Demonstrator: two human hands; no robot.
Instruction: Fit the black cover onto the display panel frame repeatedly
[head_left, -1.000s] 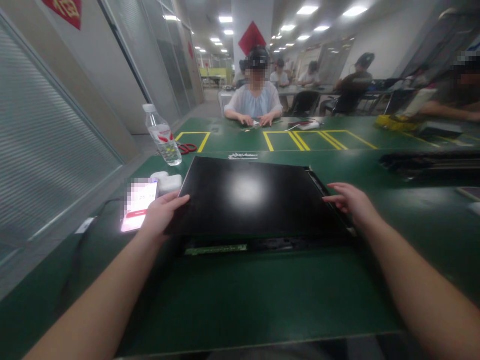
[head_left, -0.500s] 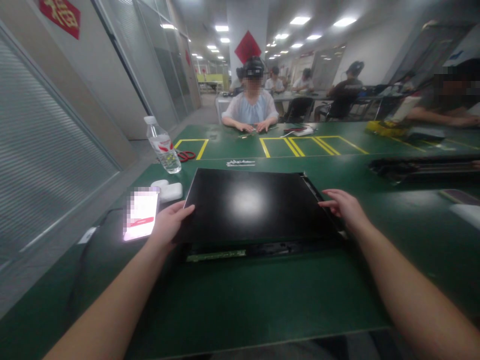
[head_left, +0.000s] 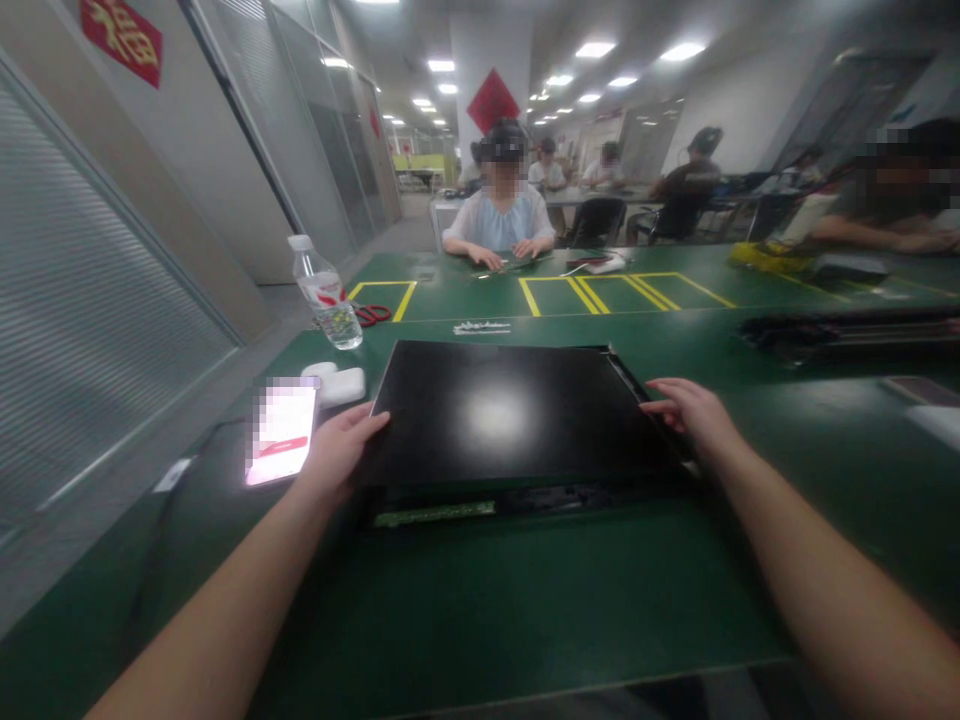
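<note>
Left hand point(head_left: 341, 450): clasped on the left short edge of the black panel point(head_left: 510, 415), thumb laid on the top face, fingers tucked out of sight beneath the edge.
Phone point(head_left: 281, 435): lit screen, flat on the table point(head_left: 480, 620) just left of the left hand; a dark cable ran off from its near end.
White case point(head_left: 341, 383): small, rounded, matte plastic, just behind the phone.
Water bottle point(head_left: 322, 295): clear plastic, white cap, upright at the far left, with red-handled scissors point(head_left: 373, 313) beside it.
Black panel: thin, flat, rectangular, glossy enough to carry a ceiling-light glare; it lay directly ahead, between the two hands, long axis running left to right, near edge raised slightly over a dark frame point(head_left: 637, 385).
Frame: showed along the panel's right side and near edge, where a narrow green circuit strip point(head_left: 435, 515) lay exposed.
Relation: each hand met one short end of the panel; the left had the firmer contact, the right touched only at the fingertips.
Right hand point(head_left: 690, 410): released, fingers extended and loose against the right edge of panel and frame, not closed round either.
Table: green matte mat, yellow tape boxes point(head_left: 570, 292) at the far side.
Small white parts point(head_left: 480, 327): a short row just beyond the panel.
Far right: long dark unit point(head_left: 847, 335), lying flat, well apart.
Others: a person point(head_left: 501, 215) seated opposite, hands on the table.
</note>
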